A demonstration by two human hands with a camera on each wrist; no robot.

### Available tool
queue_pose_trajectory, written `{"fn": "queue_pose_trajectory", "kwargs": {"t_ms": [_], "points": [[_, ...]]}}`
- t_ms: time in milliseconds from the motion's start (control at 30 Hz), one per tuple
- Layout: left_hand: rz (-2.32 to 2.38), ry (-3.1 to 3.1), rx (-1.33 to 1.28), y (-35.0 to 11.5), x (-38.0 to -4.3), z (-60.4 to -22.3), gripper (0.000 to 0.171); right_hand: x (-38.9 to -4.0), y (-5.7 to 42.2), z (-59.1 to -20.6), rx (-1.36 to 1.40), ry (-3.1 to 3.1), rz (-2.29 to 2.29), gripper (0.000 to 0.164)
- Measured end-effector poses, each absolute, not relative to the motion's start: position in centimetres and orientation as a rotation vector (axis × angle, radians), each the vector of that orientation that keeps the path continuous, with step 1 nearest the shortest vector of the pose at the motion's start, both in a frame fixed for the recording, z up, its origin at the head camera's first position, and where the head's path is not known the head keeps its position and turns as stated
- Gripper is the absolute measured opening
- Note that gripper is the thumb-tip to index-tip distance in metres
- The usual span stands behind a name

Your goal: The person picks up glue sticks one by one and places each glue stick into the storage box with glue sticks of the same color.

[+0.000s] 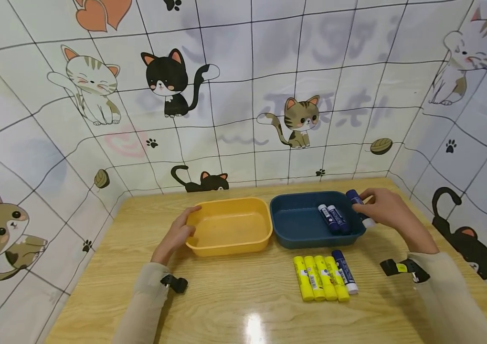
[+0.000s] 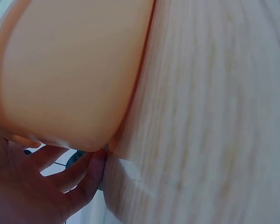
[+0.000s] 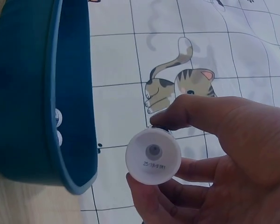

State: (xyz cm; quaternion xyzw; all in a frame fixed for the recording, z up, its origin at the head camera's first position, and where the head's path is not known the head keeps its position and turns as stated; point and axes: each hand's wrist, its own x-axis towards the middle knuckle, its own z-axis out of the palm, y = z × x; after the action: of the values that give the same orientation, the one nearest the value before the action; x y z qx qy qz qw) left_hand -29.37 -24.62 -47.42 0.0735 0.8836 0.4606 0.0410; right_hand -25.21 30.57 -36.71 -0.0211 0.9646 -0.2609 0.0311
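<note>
My right hand (image 1: 383, 208) pinches a dark blue glue stick (image 1: 354, 197) between thumb and fingers, at the right end of the blue tray (image 1: 299, 241). The stick's round white end (image 3: 154, 170) faces the right wrist camera. Two more dark blue glue sticks lie side by side in that tray, one of them a blue glue stick (image 1: 337, 217) with a white end. My left hand (image 1: 176, 236) grips the left end of the yellow tray (image 1: 228, 249), thumb at the rim. Fingers of the left hand (image 2: 42, 186) show against the tray's outer end in the left wrist view.
On the wooden table (image 1: 226, 301), several yellow glue sticks (image 1: 312, 277) lie in a row in front of the blue tray. A dark blue glue stick (image 1: 344, 270) lies against the row's right side. Cat-printed sheeting (image 1: 235, 119) stands behind and at both sides.
</note>
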Motion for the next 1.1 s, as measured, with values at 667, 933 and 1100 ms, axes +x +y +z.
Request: {"fn": "queue_pose_trajectory", "kwargs": {"t_ms": [667, 933, 1100], "points": [[1.408, 2.705, 0.212, -24.7, -29.4, -47.4, 0.082, -30.8, 27.0, -37.2, -0.176, 2.741, -0.805, 0.061], [1.416, 2.708, 0.225, -24.7, -29.5, -47.4, 0.082, -31.8, 24.9, -38.0, -0.22, 2.682, -0.77, 0.034], [1.42, 2.7, 0.23, -24.6, -29.5, -47.3, 0.082, -32.0, 23.9, -38.5, -0.221, 2.684, -0.725, 0.023]]}}
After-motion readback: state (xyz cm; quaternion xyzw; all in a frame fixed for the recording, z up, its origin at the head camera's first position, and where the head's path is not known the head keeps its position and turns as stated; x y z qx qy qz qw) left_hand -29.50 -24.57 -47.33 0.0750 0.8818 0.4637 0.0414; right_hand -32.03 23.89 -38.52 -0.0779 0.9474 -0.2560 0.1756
